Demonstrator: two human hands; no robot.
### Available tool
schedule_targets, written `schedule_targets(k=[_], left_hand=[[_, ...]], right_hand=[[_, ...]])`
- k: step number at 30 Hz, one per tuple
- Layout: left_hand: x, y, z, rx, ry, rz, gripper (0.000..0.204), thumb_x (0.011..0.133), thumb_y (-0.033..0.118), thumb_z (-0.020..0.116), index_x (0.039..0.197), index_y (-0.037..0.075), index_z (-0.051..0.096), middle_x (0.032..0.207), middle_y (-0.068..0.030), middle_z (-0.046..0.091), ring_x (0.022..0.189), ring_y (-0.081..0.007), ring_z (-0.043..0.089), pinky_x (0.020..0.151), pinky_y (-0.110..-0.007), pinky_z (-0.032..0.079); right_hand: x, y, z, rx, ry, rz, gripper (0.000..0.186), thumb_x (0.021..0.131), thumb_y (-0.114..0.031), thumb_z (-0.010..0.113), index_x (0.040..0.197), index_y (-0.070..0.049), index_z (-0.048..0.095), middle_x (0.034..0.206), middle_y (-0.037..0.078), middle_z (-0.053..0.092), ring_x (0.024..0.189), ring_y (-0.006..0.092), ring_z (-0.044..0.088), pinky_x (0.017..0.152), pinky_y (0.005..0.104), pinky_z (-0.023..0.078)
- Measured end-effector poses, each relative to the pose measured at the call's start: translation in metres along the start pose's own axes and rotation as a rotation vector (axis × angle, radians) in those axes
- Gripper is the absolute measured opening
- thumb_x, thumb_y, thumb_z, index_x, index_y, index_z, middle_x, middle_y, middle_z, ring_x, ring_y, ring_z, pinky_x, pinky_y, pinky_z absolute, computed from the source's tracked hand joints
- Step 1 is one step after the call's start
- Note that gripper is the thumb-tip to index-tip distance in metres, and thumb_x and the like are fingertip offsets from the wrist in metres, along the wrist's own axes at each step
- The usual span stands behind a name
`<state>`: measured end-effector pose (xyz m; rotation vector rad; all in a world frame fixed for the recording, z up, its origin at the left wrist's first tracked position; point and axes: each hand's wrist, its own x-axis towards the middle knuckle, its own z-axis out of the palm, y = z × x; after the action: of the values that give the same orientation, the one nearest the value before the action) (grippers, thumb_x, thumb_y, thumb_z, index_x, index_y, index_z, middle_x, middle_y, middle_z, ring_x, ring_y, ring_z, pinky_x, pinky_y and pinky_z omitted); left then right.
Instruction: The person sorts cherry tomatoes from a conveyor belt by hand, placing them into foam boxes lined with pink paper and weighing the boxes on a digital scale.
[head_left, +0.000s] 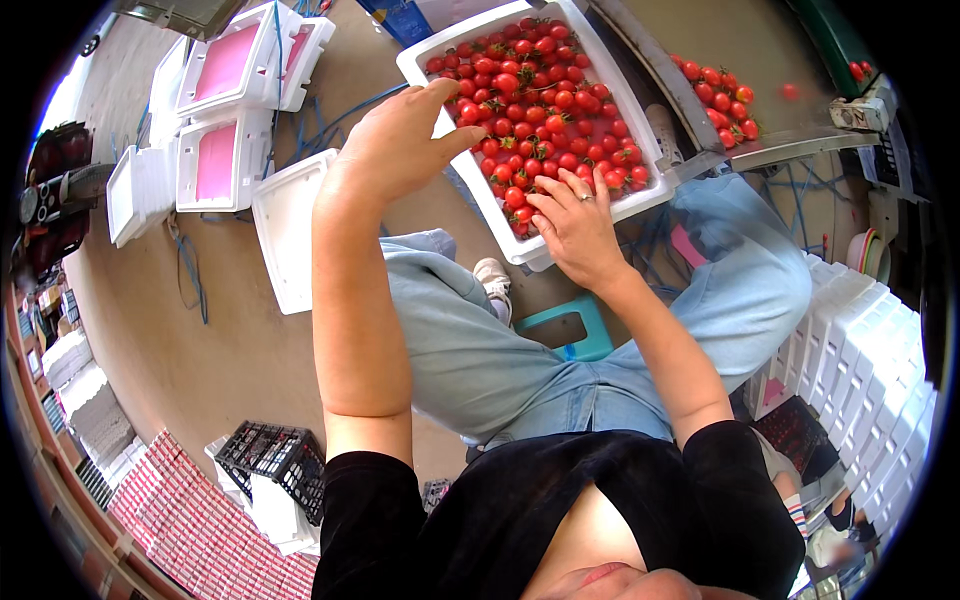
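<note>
In front of me a white foam box (pixel 510 232) holds many small red cherry tomatoes (pixel 545 95), some with green stems. My left hand (pixel 395 140) is over the box's left side, thumb and fingers apart, with nothing visible between them. Its thumb tip reaches over the tomatoes near the left wall. At the near right part of the box, my right hand (pixel 575 222), with a ring on one finger, rests its spread fingers on the tomatoes. Whatever lies beneath those fingers is hidden.
More cherry tomatoes (pixel 722 100) lie on a metal-edged surface (pixel 800 148) right of the box. A white foam lid (pixel 290 230) and stacked foam boxes (pixel 225 150) are at left. Between my legs is a teal stool (pixel 590 340). White foam stacks (pixel 860 350) stand at right; a black crate (pixel 275 460) sits lower left.
</note>
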<state>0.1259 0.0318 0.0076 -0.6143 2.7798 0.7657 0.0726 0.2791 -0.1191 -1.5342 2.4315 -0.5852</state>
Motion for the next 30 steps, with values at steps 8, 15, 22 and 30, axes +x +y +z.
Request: schedule_targets(k=[8, 15, 22, 30], left_hand=[[0.008, 0.006, -0.001, -0.016, -0.033, 0.016, 0.061, 0.09, 0.043, 0.066, 0.137, 0.007, 0.052, 0.117, -0.0233, 0.064, 0.112, -0.0357, 0.061, 0.094, -0.042, 0.048], [0.009, -0.004, 0.0, -0.006, -0.078, -0.004, 0.057, 0.089, 0.037, 0.068, 0.135, 0.007, 0.053, 0.113, -0.0226, 0.065, 0.108, -0.0341, 0.062, 0.093, -0.042, 0.048], [0.019, 0.002, 0.011, -0.107, 0.042, 0.241, 0.054, 0.089, 0.029, 0.069, 0.134, 0.004, 0.054, 0.111, -0.0201, 0.065, 0.107, -0.0306, 0.062, 0.094, -0.041, 0.047], [0.074, 0.056, 0.037, -0.418, 0.221, 0.439, 0.049, 0.088, 0.021, 0.071, 0.13, 0.003, 0.056, 0.119, -0.0146, 0.063, 0.113, -0.0238, 0.062, 0.097, -0.035, 0.048]], right_hand=[[0.072, 0.054, 0.019, -0.146, 0.237, 0.226, 0.065, 0.094, -0.052, 0.052, 0.142, -0.008, 0.046, 0.158, 0.016, 0.025, 0.144, 0.0408, 0.023, 0.115, 0.06, 0.018], [0.031, 0.008, -0.029, 0.147, 0.065, -0.088, 0.037, 0.089, -0.024, 0.065, 0.123, -0.01, 0.061, 0.143, 0.011, 0.047, 0.134, 0.0405, 0.039, 0.112, 0.052, 0.031], [0.038, 0.094, -0.212, -0.233, 0.192, 0.151, 0.043, 0.079, -0.01, 0.069, 0.12, -0.008, 0.058, 0.123, 0.013, 0.06, 0.115, 0.0331, 0.056, 0.097, 0.0409, 0.048], [0.059, 0.147, -0.239, -0.388, -0.378, 0.703, 0.1, 0.059, -0.036, 0.085, 0.144, -0.015, 0.038, 0.135, 0.019, 0.052, 0.121, 0.0375, 0.055, 0.1, 0.0473, 0.045]])
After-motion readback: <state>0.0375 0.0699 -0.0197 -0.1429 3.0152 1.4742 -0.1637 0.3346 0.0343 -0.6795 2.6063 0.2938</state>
